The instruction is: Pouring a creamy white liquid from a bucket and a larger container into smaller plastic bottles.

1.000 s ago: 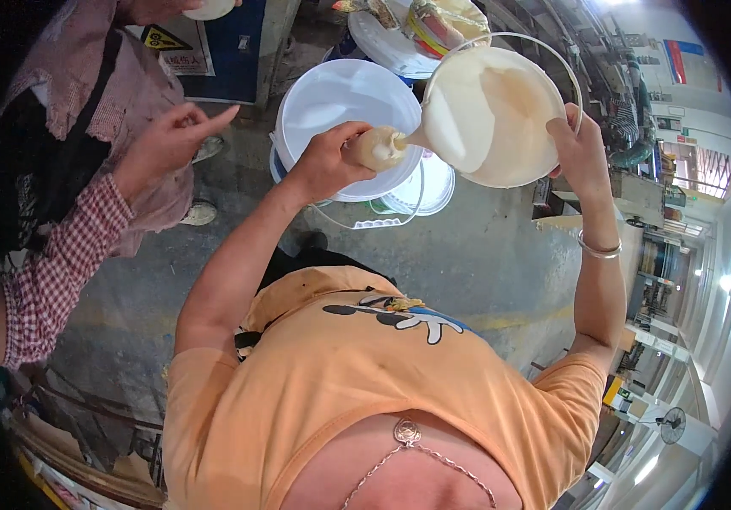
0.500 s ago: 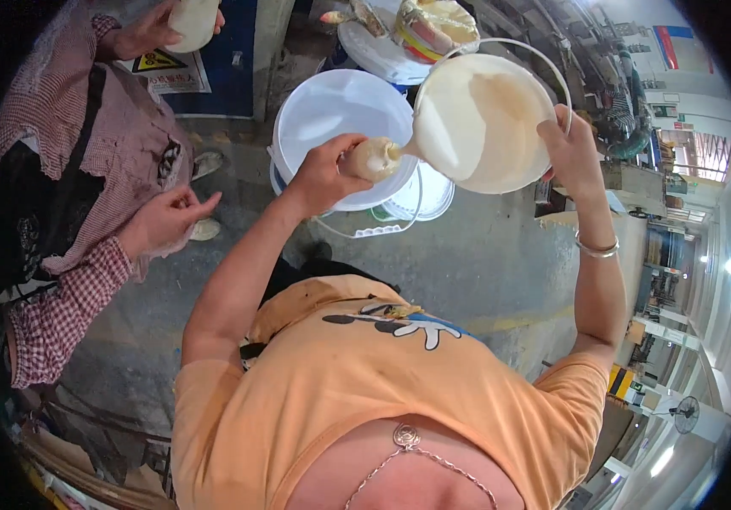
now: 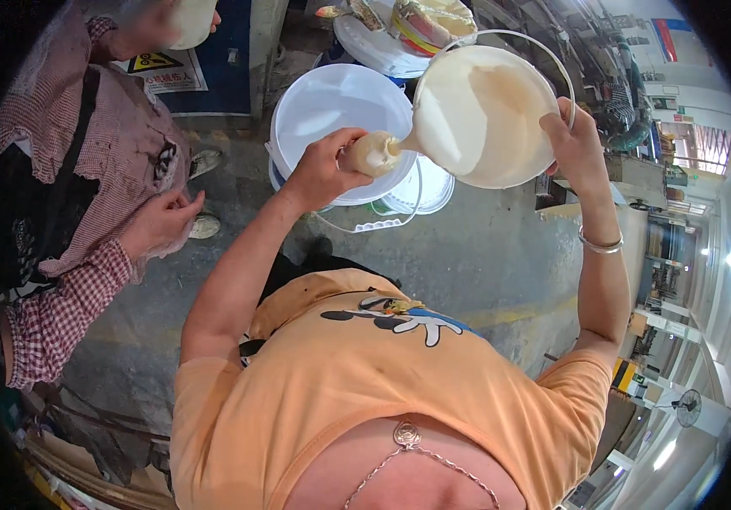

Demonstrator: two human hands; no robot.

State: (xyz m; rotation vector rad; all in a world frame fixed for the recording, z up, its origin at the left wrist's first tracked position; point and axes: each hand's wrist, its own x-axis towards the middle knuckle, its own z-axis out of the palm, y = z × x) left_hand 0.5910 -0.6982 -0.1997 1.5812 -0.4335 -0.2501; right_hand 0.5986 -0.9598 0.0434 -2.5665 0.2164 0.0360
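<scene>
A cream-coloured plastic bottle (image 3: pixel 369 155) lies in the grip of my left hand (image 3: pixel 323 174), its mouth turned right. My right hand (image 3: pixel 576 143) grips the far right rim of a small white pail (image 3: pixel 501 81), which is tipped leftward. Whitish liquid (image 3: pixel 450 140) in the pail reaches its lip, and a thin stream runs from there to the bottle's mouth. Beneath the bottle stands a large white bucket (image 3: pixel 318 106) with its wire handle hanging down. How full the bottle is I cannot tell.
A co-worker stands at the left; one hand (image 3: pixel 161 225) is low, another holds a pale container (image 3: pixel 191 24). Behind the bucket sits a lidded pail (image 3: pixel 365 47) with a stained tub (image 3: pixel 435 27) on it. A white lid (image 3: pixel 425 189) is beside the bucket.
My hands, the bottle and the tipped pail keep nearly the same pose, with the stream still running. The co-worker's lower hand has drawn slightly left and down, its pointing finger now curled in.
</scene>
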